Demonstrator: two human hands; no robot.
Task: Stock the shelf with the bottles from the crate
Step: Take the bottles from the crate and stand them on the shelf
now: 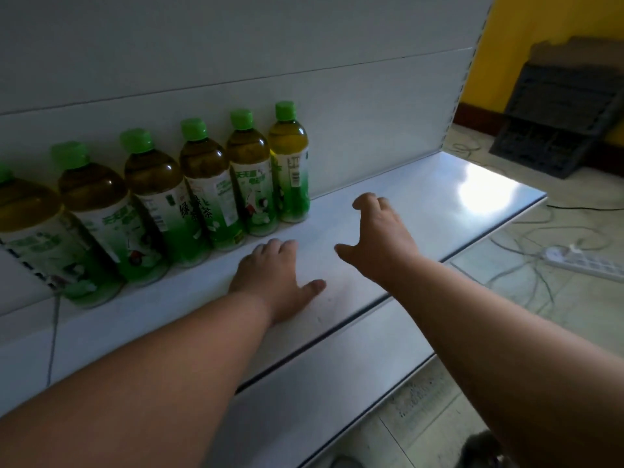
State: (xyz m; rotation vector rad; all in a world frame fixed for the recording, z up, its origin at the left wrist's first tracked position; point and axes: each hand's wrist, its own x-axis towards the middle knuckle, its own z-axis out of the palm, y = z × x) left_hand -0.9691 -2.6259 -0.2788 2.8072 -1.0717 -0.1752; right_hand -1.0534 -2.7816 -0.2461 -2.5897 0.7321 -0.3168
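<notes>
Head view, left hand (273,282) and right hand (378,238) held open and empty over white metal shelf (439,211), six green-capped tea bottles (216,184) lined up left of both hands.

two bare forearms, no sleeves, left hand (270,278) and right hand (381,238) ungloved.

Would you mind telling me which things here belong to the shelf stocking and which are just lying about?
Belongs to the job: green-capped tea bottles, white shelf, left hand, right hand.

Lying about: power strip, loose cables, dark crates against the yellow wall.
</notes>
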